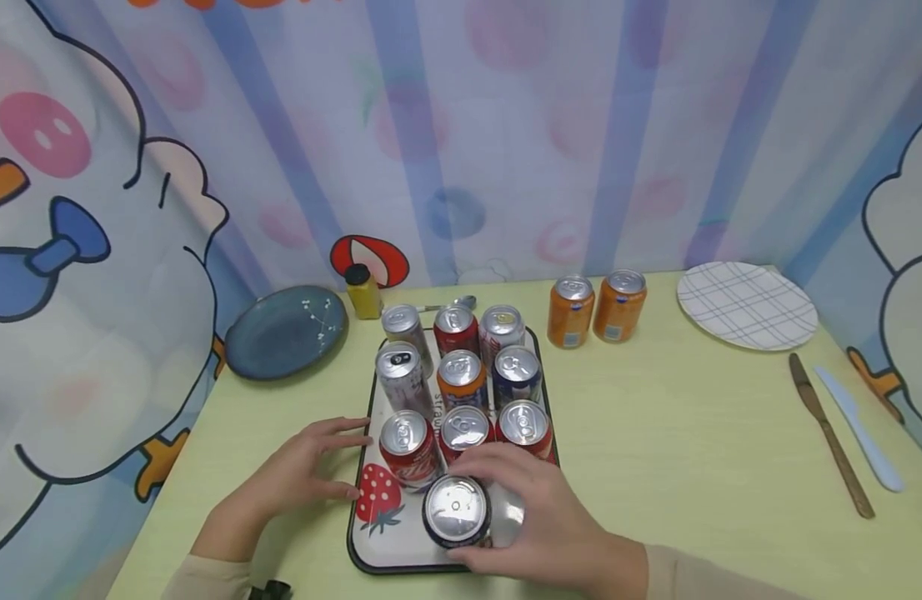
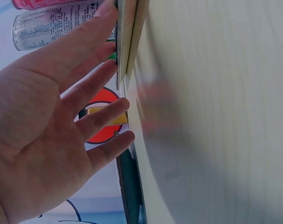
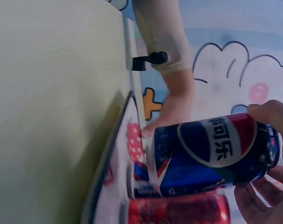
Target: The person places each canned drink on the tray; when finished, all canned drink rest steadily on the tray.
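Note:
My right hand (image 1: 532,512) grips a dark blue Pepsi can (image 3: 211,154) by its upper end, thumb on one side and fingers on the other. The can is over the front part of a white, black-rimmed tray (image 1: 393,546) with a strawberry print. Behind it on the tray stand several drink cans in rows, among them a red cola can (image 1: 412,454), a silver can (image 1: 403,383) and an orange-and-blue can (image 1: 463,383). At the tray's left edge, my left hand (image 1: 299,467) has its fingers extended and spread, with the fingertips right at the rim.
Two orange cans (image 1: 571,312) stand behind the tray to the right. A dark blue plate (image 1: 281,337), a yellow bottle (image 1: 364,296) and a spoon (image 1: 464,302) lie at the back. On the right are a checked plate (image 1: 746,304), a brown knife (image 1: 829,433) and a light-blue knife (image 1: 859,429).

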`<state>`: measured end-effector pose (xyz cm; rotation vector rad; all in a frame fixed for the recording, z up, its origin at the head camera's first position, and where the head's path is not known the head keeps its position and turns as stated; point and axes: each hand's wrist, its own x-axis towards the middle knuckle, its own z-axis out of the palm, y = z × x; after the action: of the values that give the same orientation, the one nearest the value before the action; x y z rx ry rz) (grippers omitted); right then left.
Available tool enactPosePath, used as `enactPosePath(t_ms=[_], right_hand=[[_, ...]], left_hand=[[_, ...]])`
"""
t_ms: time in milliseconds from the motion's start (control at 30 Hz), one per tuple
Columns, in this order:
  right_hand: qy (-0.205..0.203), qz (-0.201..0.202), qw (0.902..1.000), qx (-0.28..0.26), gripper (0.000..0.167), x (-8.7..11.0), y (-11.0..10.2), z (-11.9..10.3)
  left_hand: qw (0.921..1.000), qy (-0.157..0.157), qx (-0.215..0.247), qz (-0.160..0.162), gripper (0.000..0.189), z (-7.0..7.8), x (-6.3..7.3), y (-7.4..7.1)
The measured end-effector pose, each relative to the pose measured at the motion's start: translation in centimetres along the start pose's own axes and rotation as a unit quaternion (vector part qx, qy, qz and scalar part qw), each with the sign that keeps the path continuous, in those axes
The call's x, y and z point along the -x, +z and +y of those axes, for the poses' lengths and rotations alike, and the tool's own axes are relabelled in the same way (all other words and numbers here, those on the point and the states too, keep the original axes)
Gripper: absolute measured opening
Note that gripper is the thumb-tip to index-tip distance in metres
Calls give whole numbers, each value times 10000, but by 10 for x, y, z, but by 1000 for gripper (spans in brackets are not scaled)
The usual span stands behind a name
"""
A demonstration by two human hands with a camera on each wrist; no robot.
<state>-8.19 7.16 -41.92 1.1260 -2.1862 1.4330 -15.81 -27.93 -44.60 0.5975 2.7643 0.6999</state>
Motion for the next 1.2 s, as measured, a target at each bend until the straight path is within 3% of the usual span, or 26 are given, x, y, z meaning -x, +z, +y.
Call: enactPosePath(t_ms=[167, 567, 800, 933, 1200], right_hand=[[81, -271, 9996, 98, 63, -3, 20, 3], [385, -286, 9983, 332, 61, -4, 45, 8], [680, -362, 9951, 614, 64, -5, 48, 7], [908, -544, 9927, 586, 68, -5, 48, 5], [987, -549, 9924, 486, 64, 0, 31, -3]], left_hand=[[9999, 144, 11, 71, 67, -2, 0, 0], [9997, 200, 86, 82, 66, -4, 0, 3], [9999, 31, 136, 23, 67, -4, -1, 4], [9999, 83, 92, 41, 67, -5, -1, 5], [10000, 35, 87, 5, 67, -6, 0, 4]])
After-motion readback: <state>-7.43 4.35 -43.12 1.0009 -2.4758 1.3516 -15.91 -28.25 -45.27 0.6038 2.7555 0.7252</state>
